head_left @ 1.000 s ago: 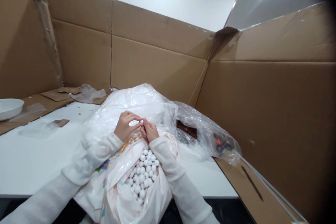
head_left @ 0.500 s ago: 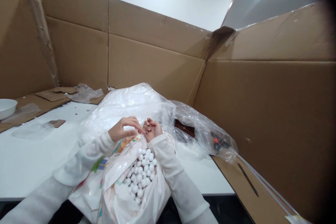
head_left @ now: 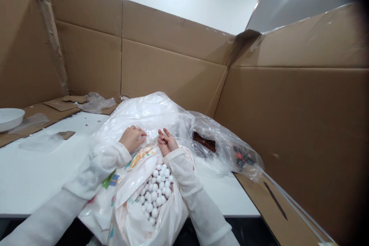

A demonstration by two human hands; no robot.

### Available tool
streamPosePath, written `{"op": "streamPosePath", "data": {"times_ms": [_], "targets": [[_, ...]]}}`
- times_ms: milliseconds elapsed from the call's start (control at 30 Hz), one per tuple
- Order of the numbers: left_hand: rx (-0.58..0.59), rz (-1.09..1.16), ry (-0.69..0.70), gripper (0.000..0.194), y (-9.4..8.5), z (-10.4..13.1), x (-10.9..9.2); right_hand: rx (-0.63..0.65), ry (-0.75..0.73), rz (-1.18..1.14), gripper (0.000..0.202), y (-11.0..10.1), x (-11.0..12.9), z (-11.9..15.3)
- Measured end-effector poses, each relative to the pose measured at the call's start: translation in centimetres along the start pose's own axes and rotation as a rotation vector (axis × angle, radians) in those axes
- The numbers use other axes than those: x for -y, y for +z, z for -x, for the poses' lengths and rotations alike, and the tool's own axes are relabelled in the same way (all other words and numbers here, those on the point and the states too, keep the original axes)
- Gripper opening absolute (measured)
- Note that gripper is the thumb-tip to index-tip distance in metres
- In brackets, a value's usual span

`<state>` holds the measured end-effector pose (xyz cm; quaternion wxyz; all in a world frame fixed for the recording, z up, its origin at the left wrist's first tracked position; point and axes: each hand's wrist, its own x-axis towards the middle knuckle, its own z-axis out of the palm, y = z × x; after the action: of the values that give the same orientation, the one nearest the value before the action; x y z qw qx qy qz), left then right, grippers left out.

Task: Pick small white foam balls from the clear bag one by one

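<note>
Cardboard walls (head_left: 173,61) behind white table (head_left: 43,177). White balls (head_left: 155,193) sit in open printed plastic bag (head_left: 127,207), near side of both hands, pile running near-left to far-right. Right hand (head_left: 168,142) closer, fingers loosely curled; left hand (head_left: 132,138), fingers bent together; cannot tell if either grips anything

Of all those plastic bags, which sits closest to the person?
The white printed bag, open to show white balls; the clear plastic bags lie beyond it.
</note>
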<state>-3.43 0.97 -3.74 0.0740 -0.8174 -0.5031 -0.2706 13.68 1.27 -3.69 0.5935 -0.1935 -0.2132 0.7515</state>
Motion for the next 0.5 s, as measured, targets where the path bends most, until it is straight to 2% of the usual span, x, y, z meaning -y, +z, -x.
{"op": "streamPosePath", "data": {"times_ms": [167, 367, 500], "targets": [[-0.004, -0.083, -0.052, 0.02, 0.1, 0.3, -0.1, 0.042, 0.003, 0.048, 0.01, 0.4, 0.2, 0.6], [0.035, -0.141, -0.082, 0.023, 0.1, 0.4, -0.1, 0.091, 0.065, 0.106, 0.032, 0.8, 0.5, 1.0], [-0.076, -0.054, -0.082, 0.019, -0.1, -0.1, -0.2, 0.122, 0.123, 0.098, 0.03, 0.9, 0.9, 1.1]]}}
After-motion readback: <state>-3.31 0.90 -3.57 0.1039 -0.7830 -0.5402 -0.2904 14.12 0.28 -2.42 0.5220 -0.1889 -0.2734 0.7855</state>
